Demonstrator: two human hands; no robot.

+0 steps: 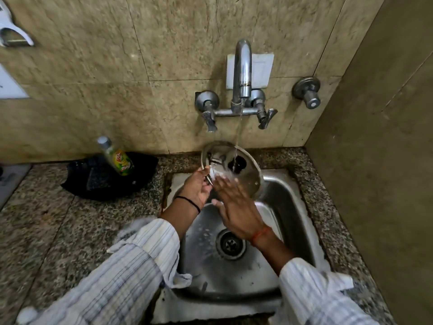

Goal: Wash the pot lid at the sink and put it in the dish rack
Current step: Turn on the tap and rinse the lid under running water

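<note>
- Two striped sleeves (131, 261) reach in over one steel sink (293, 207).
- Right hand (236, 207): fingers straight and together, laid flat against the pot lid (243, 174).
- Left hand (196, 188): fingers curled, pinching the lid's left rim.
- One lid, tilted above the basin under the tap (242, 73) stream.
- One bottle (117, 157) leans on the counter, left.

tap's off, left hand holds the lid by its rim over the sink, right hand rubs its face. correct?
Not quite: the tap is running, and the head view shows a stream falling onto the pot lid. The rest holds: left hand grips the rim over the sink, right hand rubs the face.
</note>
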